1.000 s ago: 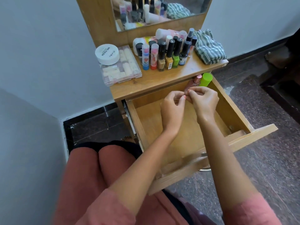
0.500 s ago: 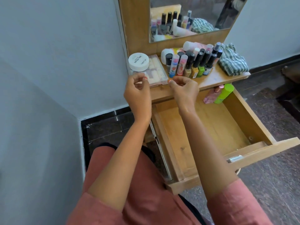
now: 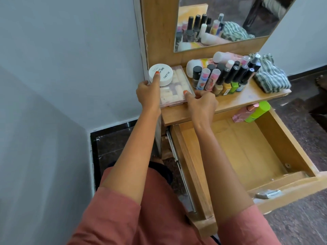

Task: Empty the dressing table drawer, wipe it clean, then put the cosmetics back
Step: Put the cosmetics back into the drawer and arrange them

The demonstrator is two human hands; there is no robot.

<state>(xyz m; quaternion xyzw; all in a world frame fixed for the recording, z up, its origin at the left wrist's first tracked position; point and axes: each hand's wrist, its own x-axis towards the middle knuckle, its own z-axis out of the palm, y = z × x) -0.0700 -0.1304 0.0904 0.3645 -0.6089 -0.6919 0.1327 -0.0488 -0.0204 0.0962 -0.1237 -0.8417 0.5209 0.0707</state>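
The wooden drawer [image 3: 247, 147] stands pulled out, with a pink bottle [image 3: 241, 114] and a green bottle [image 3: 258, 112] lying in its far right corner. On the tabletop's left end sits a clear plastic box [image 3: 177, 84] of pale pieces with a white round jar [image 3: 161, 73] on top. My left hand [image 3: 147, 93] grips the box's left edge, its index finger on the jar. My right hand [image 3: 202, 103] pinches the box's front right corner, thumb on the lid.
A row of nail polish bottles and small tubes [image 3: 228, 78] stands beside the box. A striped cloth [image 3: 270, 76] lies at the tabletop's right end. The mirror [image 3: 221, 20] rises behind, and a wall [image 3: 70, 68] is close on the left.
Both hands left the drawer's back, rose to the tabletop and have closed on the clear box's two sides. The view shifted left.
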